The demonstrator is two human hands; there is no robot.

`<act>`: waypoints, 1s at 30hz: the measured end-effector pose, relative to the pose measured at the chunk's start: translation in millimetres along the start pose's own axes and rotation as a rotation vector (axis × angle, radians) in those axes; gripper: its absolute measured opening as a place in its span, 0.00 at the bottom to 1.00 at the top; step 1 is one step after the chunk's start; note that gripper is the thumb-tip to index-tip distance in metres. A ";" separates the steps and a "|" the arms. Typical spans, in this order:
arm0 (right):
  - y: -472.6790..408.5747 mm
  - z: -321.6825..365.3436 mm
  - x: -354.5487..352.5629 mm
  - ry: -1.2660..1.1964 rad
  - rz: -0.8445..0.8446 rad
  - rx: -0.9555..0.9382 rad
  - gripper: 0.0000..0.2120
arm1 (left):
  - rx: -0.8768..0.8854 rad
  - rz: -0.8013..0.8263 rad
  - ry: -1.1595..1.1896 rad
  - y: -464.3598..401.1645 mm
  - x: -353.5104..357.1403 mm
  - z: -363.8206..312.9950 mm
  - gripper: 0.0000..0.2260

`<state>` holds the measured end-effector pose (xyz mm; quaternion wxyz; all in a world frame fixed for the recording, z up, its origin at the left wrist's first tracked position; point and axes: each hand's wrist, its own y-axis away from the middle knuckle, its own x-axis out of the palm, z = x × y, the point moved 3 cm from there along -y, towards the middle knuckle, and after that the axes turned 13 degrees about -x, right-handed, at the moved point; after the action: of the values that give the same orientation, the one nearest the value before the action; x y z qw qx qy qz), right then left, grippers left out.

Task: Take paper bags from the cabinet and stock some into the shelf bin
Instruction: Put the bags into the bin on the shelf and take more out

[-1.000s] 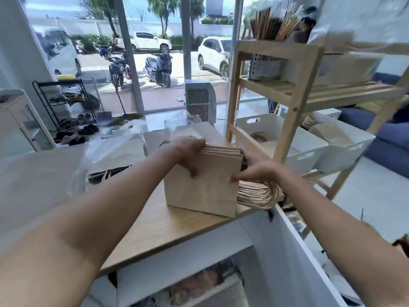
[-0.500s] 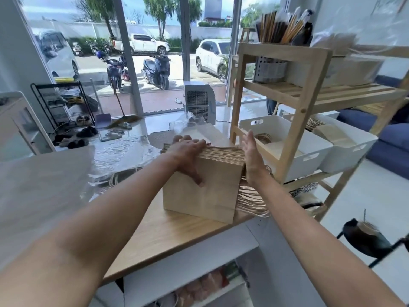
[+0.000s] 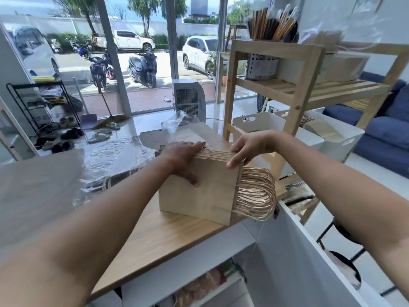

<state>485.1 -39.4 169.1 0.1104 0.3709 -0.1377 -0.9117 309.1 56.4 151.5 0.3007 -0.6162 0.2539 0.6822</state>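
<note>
Your bags [image 3: 199,185] stand on edge as one thick stack at the right edge of the bench [image 3: 155,235], with their twine handles [image 3: 256,196] hanging out past that edge. They are therefore out of the cabinet; its white door [image 3: 298,262] stands open below the bench's right corner.

Your left hand [image 3: 183,158] grips the stack from above, fingers laid over the top folds and thumb down the near face. Your right hand [image 3: 245,149] pinches the handle end of the top folds, fingertips curled over the far side and thumb on the near face, which reads as parting off a share of the bags, though no gap shows in the stack as yet.

The bin [image 3: 265,127] sits on the lower level of the wooden shelf [image 3: 296,89], just beyond the bench's right edge and near your right hand. What it holds cannot be made out; a second bin [image 3: 340,140] beside it shows brown paper inside.

Judged from this, the first half of the task is done and the second is not begun: a portion must still be split from the stack, lifted across and set into the bin. Clear wrapping [image 3: 115,156] lies on the bench behind the stack.
</note>
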 end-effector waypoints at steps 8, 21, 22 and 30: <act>-4.2 -10.8 -2.6 -0.188 0.012 -0.016 0.30 | -0.013 -0.040 0.026 2.5 7.5 4.4 0.43; -7.5 -18.7 -2.4 -0.377 0.039 -0.011 0.24 | -0.017 -0.012 0.024 7.8 4.9 1.7 0.42; -7.7 -19.5 -1.9 -0.397 0.045 -0.003 0.23 | -0.016 -0.009 0.026 7.6 4.6 1.8 0.42; -0.5 -3.6 -7.5 -0.328 0.164 0.092 0.20 | -0.002 0.011 0.029 5.9 4.3 1.3 0.42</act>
<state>492.8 -37.2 171.3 0.1433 0.2097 -0.2252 -0.9406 303.6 53.7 147.3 0.2925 -0.6250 0.2610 0.6751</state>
